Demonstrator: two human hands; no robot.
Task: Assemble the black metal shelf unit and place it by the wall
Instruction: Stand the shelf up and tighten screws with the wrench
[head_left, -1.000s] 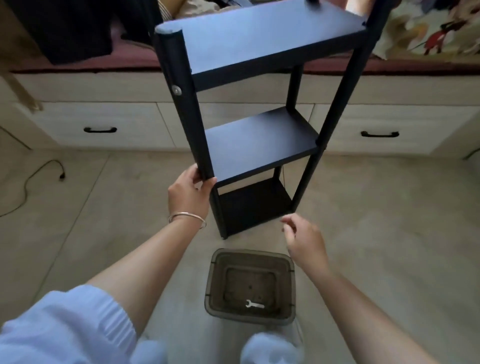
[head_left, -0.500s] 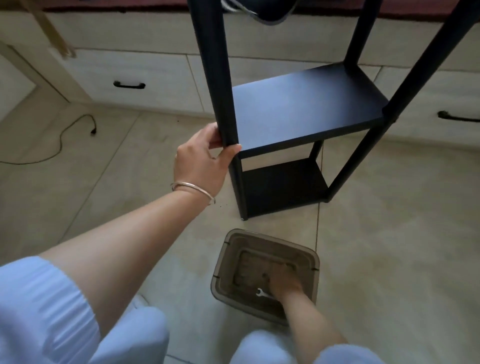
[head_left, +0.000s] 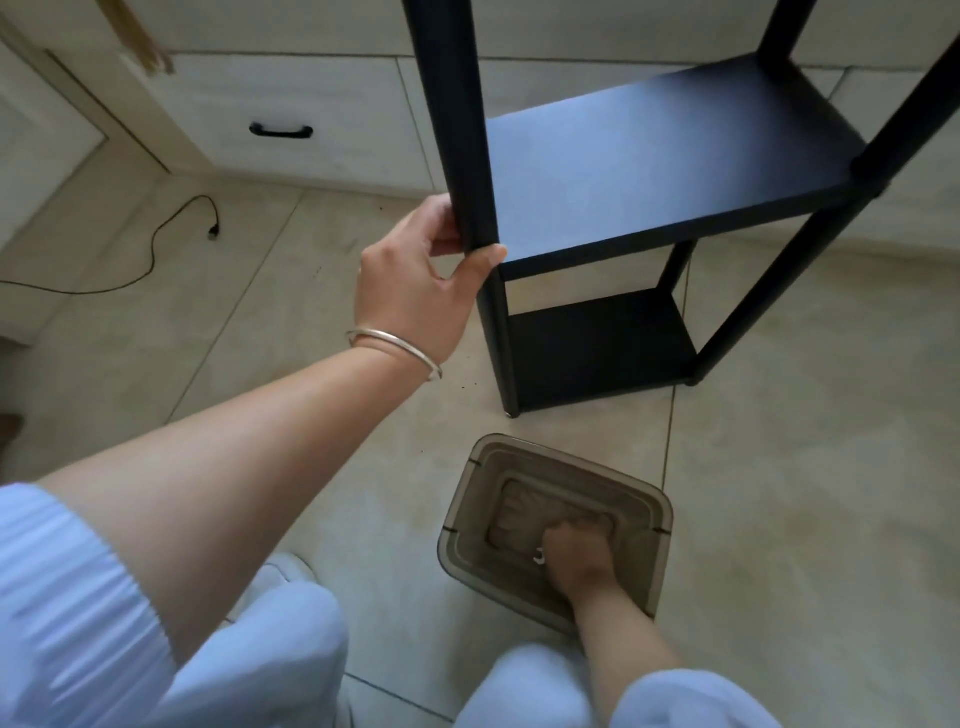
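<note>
The fingers (head_left: 441, 236) of the left hand (head_left: 421, 291) are curled round the front left post (head_left: 462, 130) of the black shelf unit (head_left: 649, 171), with the thumb pressed on the post just at the corner of the middle shelf. A thin metal bangle (head_left: 395, 345) sits on this wrist. The right hand (head_left: 579, 553) is down inside a smoky translucent plastic bin (head_left: 657, 525), its fingers bent toward the bottom; a small piece of a silver wrench (head_left: 539, 557) shows at the hand's left side, but whether the fingers hold it cannot be told. The shelf unit stands upright on the tiled floor (head_left: 805, 467), just behind the bin and in front of pale drawers (head_left: 291, 119) with black handles. A black cable (head_left: 171, 234) lies on the floor at the left.
</note>
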